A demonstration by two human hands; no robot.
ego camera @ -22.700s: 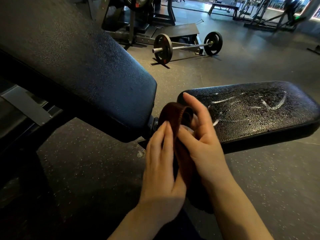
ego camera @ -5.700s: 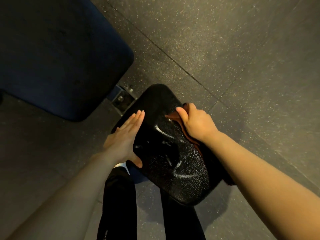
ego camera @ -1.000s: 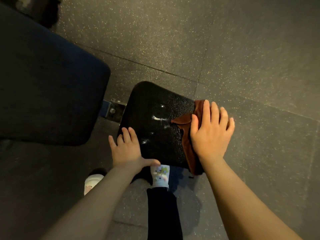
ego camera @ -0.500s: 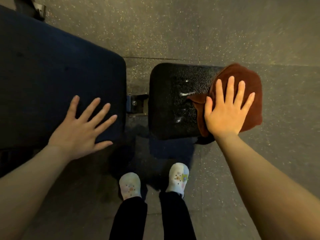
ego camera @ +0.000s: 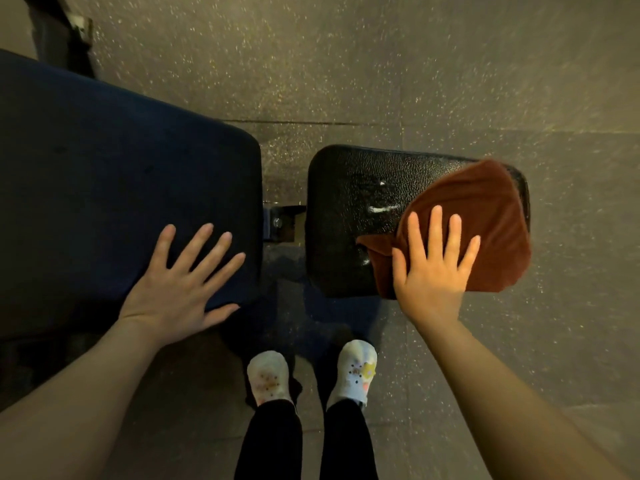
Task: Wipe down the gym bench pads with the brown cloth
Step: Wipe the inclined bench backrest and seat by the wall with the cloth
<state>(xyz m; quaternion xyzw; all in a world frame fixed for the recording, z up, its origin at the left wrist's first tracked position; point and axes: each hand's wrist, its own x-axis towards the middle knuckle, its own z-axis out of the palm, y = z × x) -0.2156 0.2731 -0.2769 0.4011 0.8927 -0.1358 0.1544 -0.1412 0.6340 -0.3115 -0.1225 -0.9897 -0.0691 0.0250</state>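
The large blue back pad (ego camera: 114, 202) lay left of the black seat pad (ego camera: 360, 216), with the left hand (ego camera: 180, 282) flat and spread on its near corner. On the seat pad's right half the brown cloth (ego camera: 485, 216) lay spread under the right hand (ego camera: 433, 265), fingers straight, pressing. Seat wiping looked underway; white streaks (ego camera: 384, 208) left of the cloth probably called for a leftward stroke next.

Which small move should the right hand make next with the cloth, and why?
Probably slide the brown cloth leftward under the flat right hand: a white streak and wet spots remain on the uncovered part of the black seat pad. The left hand braces on the blue back pad.
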